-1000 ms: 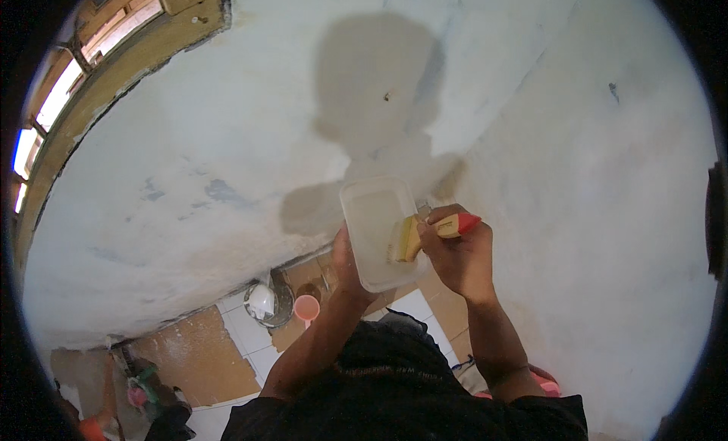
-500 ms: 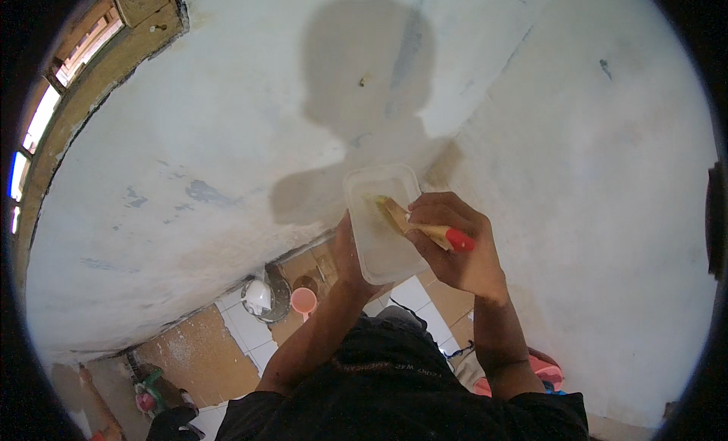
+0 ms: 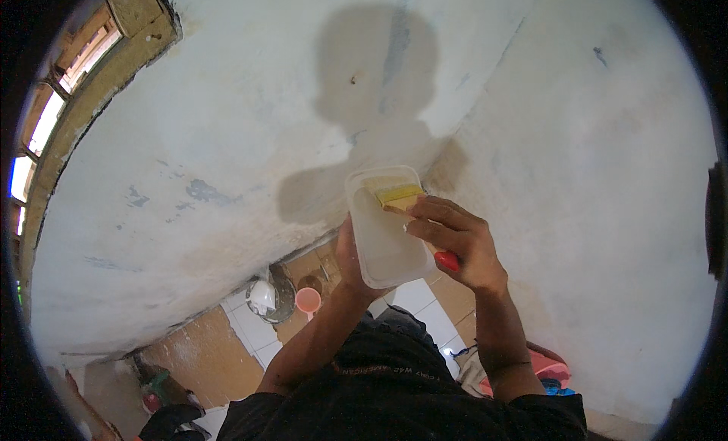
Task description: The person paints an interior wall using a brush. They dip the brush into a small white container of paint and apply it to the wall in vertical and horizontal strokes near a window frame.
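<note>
My left hand (image 3: pixel 350 260) holds a translucent plastic tub (image 3: pixel 383 251) from its left side and underneath, with whitish contents inside. My right hand (image 3: pixel 470 244) grips a wooden paintbrush (image 3: pixel 398 195) with yellowish bristles and a red handle end, the bristles inside the upper right of the tub. Both hands are in front of a patchy white wall (image 3: pixel 159 236), which carries my shadow.
A window frame (image 3: pixel 133 39) runs along the upper left. On the tiled floor below are cardboard sheets (image 3: pixel 197 346), a dark bucket (image 3: pixel 284 301) with something white, and a pink dipper (image 3: pixel 307 301). Another person's arm (image 3: pixel 95 411) is at lower left. Pink items (image 3: pixel 546 361) lie at lower right.
The brush has turned and moved up within the tub, its bristles now lying crosswise near the top end. The tub sits slightly higher than a second ago.
</note>
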